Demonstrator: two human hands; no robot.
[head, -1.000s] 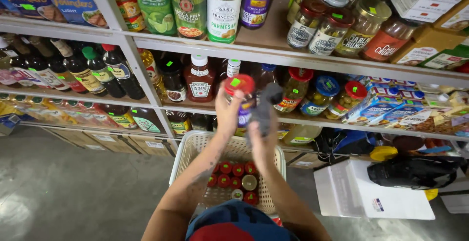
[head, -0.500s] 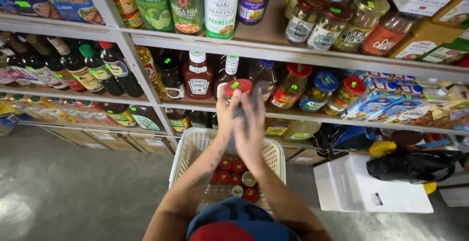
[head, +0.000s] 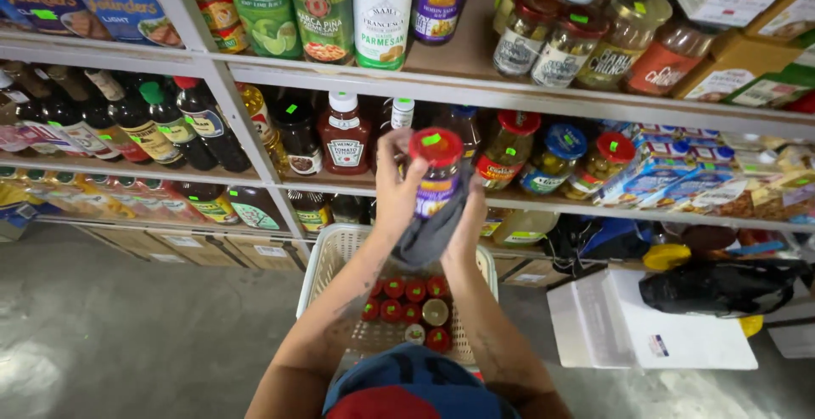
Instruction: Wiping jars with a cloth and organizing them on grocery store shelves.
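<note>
Gripping a red-lidded jar (head: 436, 177), left hand (head: 397, 188) fingers curled closed.

A grocery shop — tiered shelves (head: 475, 88) from nine to three o'clock carry price-stickered sauce bottles (head: 161, 126) and jars (head: 556, 33), while at six o'clock a plastic basket (head: 327, 258) of red-lidded jars (head: 406, 290) sits on the concrete floor (head: 127, 334).

Single head view, close, downward toward shelves (head: 475, 88).
</note>
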